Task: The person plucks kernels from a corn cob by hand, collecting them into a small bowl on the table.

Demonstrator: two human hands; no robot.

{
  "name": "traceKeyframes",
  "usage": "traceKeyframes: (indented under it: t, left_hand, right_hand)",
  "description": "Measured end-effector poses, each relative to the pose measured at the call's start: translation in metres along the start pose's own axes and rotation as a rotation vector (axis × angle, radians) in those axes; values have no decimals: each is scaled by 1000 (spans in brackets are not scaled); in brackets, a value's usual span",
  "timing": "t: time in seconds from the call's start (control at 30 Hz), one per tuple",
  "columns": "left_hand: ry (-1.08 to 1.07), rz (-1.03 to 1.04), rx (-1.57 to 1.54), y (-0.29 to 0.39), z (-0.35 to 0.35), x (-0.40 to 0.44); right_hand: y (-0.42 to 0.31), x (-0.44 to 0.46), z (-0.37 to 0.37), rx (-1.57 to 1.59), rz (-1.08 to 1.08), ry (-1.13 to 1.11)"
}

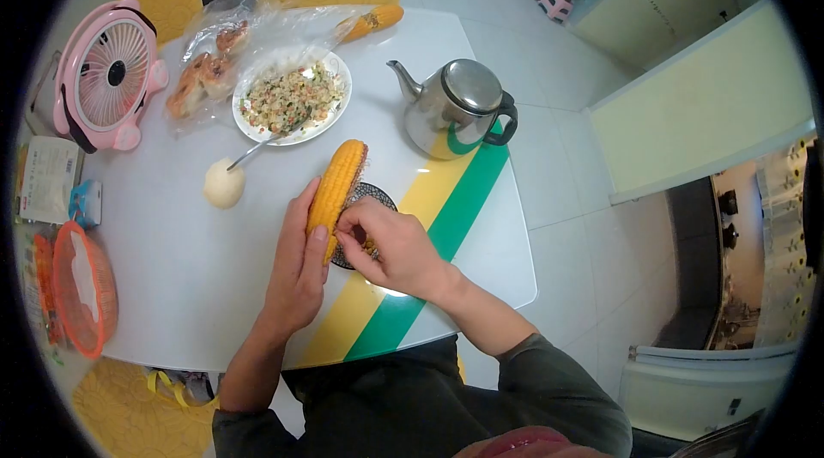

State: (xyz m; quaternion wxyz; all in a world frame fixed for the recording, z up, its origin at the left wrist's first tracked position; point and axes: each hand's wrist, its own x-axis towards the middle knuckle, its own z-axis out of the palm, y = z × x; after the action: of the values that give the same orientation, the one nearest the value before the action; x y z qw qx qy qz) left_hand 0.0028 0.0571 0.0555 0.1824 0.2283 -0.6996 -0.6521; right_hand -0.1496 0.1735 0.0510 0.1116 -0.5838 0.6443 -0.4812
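Note:
My left hand (299,265) is wrapped around the lower part of a yellow ear of corn (342,181), which it holds tilted above the table. Along the ear's right edge a strip of bare, reddish-brown cob shows. My right hand (391,244) is closed in a pinch against that edge near the lower end, and its fingertips are partly hidden. Below the hands, a dark patterned bowl (374,193) with loose yellow kernels inside is mostly covered by my right hand and the corn.
Behind the hands stand a plate of fried rice (340,113) with a spoon, bagged bread (202,84) and another ear of corn (375,23). A metal kettle (455,119) is at right. A bun (224,186), pink fan (112,72) and orange basket (105,295) lie left.

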Motion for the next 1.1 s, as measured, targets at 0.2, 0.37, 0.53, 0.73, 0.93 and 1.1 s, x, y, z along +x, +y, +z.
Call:
traceKeyframes:
  t: [0.2,0.37,0.53,0.73,0.93,1.1]
  left_hand:
    - [10,69,39,2,2,0]
    - [15,136,74,4,5,0]
    - [47,321,237,1,7,1]
    - [79,380,332,-1,10,0]
    - [107,453,447,-2,14,0]
    - [127,402,444,-3,18,-3]
  right_hand:
    - [0,1,-5,-86,-34,-28]
    - [0,-2,0,9,70,-42]
    - [-13,-3,1,211,301,-25]
    - [-11,-4,2,418,527,-69]
    - [-8,-5,5,570,566,-33]
    - [-3,-7,10,689,561,-34]
